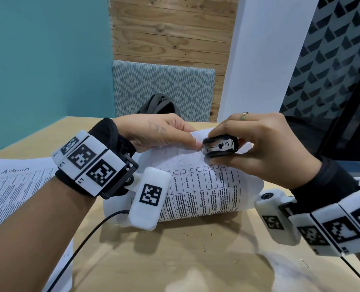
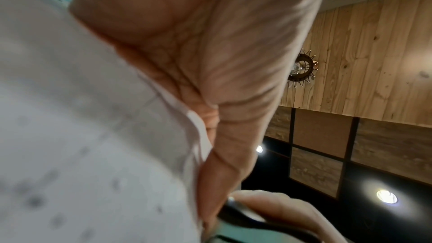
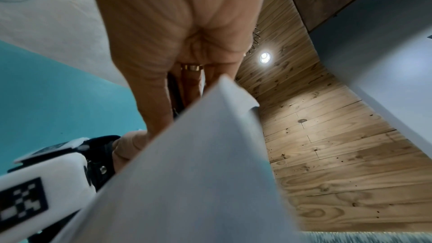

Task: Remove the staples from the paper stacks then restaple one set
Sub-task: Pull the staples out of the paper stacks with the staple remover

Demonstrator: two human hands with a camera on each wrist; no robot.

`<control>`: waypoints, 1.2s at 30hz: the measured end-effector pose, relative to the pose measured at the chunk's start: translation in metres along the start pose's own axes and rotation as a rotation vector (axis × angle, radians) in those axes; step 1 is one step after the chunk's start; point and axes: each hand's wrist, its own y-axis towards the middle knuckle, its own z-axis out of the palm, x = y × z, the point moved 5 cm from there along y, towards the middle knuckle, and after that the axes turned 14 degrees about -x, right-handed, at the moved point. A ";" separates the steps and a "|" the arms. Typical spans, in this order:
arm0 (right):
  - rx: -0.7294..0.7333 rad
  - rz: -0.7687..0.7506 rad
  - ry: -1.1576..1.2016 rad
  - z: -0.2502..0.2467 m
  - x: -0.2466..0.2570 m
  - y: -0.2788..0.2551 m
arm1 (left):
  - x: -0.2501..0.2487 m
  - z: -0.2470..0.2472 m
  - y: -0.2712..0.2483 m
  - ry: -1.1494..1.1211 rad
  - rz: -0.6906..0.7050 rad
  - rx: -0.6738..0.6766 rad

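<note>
A stack of printed white sheets (image 1: 198, 186) is lifted off the wooden table (image 1: 174, 260), its top edge raised and curling. My left hand (image 1: 164, 133) pinches that top edge, thumb on the front near the corner. My right hand (image 1: 248, 144) grips a black and metal staple remover (image 1: 220, 146), squeezed between thumb and fingers, its claws at the paper's top edge beside my left thumb. In the left wrist view the paper (image 2: 81, 127) fills the left side and the remover (image 2: 245, 217) shows at the bottom. In the right wrist view the paper (image 3: 198, 173) hides most of the remover.
A second sheaf of printed pages (image 1: 12, 186), marked "Admin", lies at the table's left. Loose bent staples (image 1: 204, 248) are scattered on the tabletop near me. A patterned chair back (image 1: 164, 89) with a dark bag (image 1: 160, 104) stands behind the table. Cables trail from both wrists.
</note>
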 end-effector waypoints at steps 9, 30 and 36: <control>-0.093 0.182 0.191 -0.007 -0.010 0.002 | -0.008 -0.003 0.003 -0.025 0.105 -0.161; -0.142 0.524 0.484 -0.009 -0.025 0.002 | -0.024 0.005 -0.008 0.092 0.200 -0.212; -0.153 0.638 0.501 -0.011 -0.026 0.003 | -0.027 0.008 -0.009 0.141 0.219 -0.227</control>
